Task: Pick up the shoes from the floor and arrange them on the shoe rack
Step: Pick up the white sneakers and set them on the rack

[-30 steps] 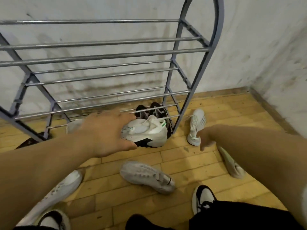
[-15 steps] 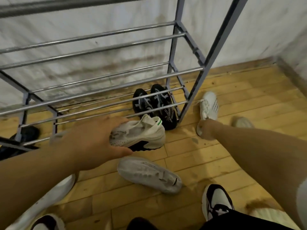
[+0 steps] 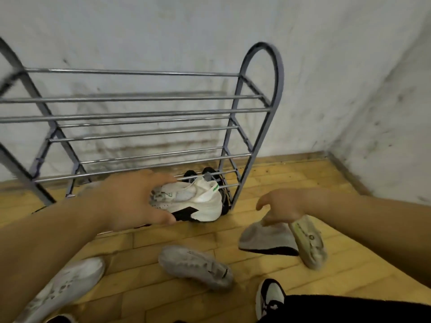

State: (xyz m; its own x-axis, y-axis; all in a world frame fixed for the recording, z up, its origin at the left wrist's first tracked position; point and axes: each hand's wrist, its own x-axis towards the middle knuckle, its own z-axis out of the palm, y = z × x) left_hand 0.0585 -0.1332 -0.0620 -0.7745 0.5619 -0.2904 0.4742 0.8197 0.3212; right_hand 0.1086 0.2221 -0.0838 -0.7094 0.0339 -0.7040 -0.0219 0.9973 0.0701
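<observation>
White sneaker point(image 3: 193, 201) clasped at toe by L hand point(image 3: 130, 201) before shoe rack point(image 3: 256, 108); R hand point(image 3: 283, 205) pinches grey shoe point(image 3: 265, 237).

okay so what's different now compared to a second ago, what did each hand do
The right hand, empty beside a white shoe a second ago, now holds a grey-white shoe lifted off the floor. The left hand still grips the white sneaker with green tab by the shoe rack. The grey sneaker on the floor stayed put.
</observation>
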